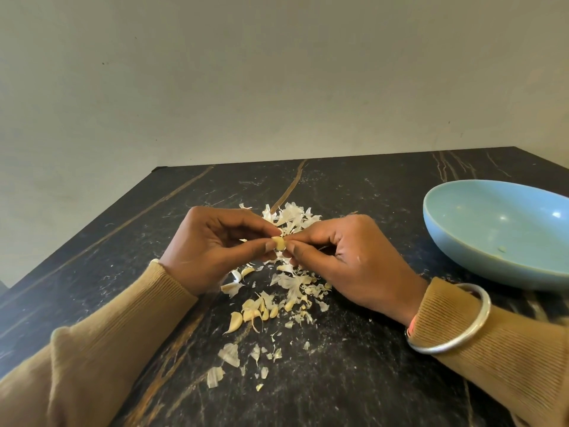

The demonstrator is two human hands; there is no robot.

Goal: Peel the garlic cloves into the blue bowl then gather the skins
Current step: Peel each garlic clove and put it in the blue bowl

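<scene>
Both hands meet over the black, brown-veined marble tabletop (354, 365); the left hand (212, 245) and the right hand (345, 257) each pinch the small pale yellow garlic clove (278, 242) between thumb and fingertips, its far side hidden by them; papery white garlic skins (292, 217) lie scattered beneath and beyond; unpeeled cream cloves (255, 312) sit nearer the body; the glossy light-blue ceramic bowl (480, 251) stands well right, cut off by the frame edge, holding a tiny speck too small to identify.
</scene>
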